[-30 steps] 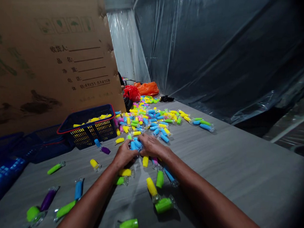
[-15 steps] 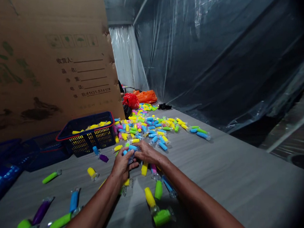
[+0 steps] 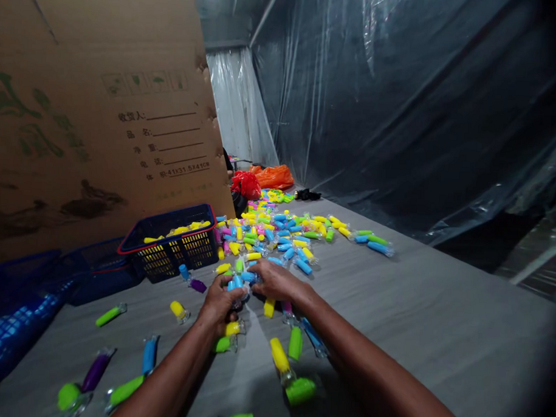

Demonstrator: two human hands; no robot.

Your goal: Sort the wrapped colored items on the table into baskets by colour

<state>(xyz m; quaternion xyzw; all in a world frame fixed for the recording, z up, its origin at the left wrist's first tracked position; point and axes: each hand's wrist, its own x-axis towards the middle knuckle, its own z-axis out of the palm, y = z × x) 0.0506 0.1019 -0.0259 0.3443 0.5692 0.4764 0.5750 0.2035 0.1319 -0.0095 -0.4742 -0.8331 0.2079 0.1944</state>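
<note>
My left hand [image 3: 221, 299] is closed around a few small blue cylinders in clear wrappers [image 3: 237, 284]. Close beside it, my right hand [image 3: 274, 280] has its fingers bent down onto another blue wrapped cylinder [image 3: 248, 277]; its fingertips are partly hidden. A green wrapped cylinder [image 3: 239, 265] sits just beyond the hands. Under my left wrist lie a yellow wrapped cylinder [image 3: 232, 328] and a green one [image 3: 221, 344]. Past both hands spreads a pile of yellow, blue, green and pink wrapped cylinders [image 3: 281, 233].
A dark blue basket with a red rim [image 3: 167, 253] holds yellow pieces, beside more blue baskets [image 3: 100, 281]. Behind them stands a large cardboard box [image 3: 164, 64]. Loose wrapped pieces [image 3: 279, 354] lie about the grey table [image 3: 415, 323]. Plastic sheeting [image 3: 400, 115] hangs at the right.
The view has shifted slightly, so the scene sits further right. My left hand has turned a little, showing the blue cylinders more upright in its grasp. My right hand remains close beside it.
</note>
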